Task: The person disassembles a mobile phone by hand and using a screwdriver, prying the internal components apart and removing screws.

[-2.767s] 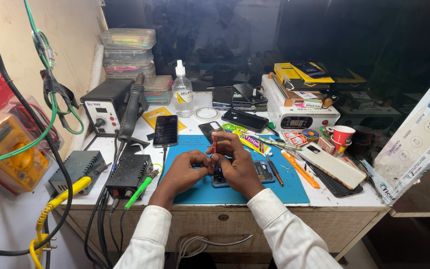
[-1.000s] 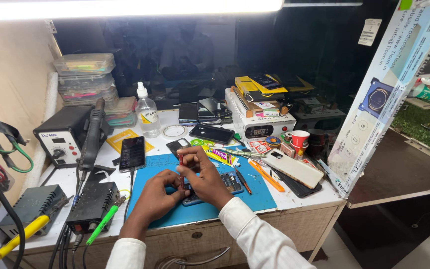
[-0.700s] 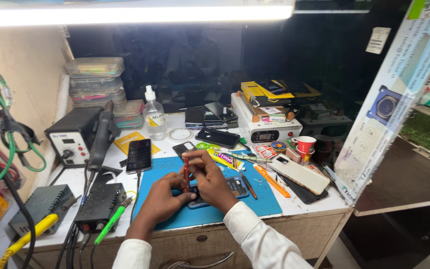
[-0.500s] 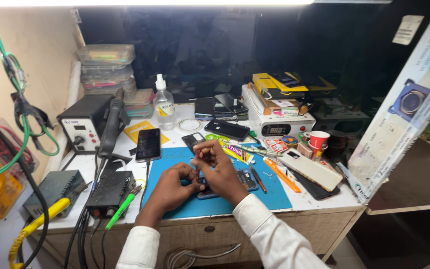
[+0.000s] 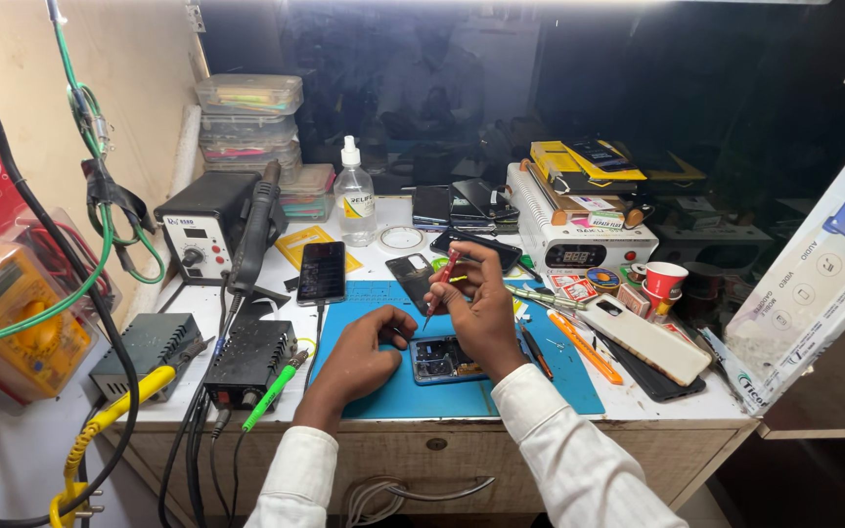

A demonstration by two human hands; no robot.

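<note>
Phone repair workshop: soldering station (image 5: 205,227), opened phones (image 5: 439,358) (cluttered bench (image 5: 628,406)).

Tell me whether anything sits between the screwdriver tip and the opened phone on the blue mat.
Nothing visible does. The right hand holds the red screwdriver directly over the opened phone; the left hand rests at its left edge.
</note>
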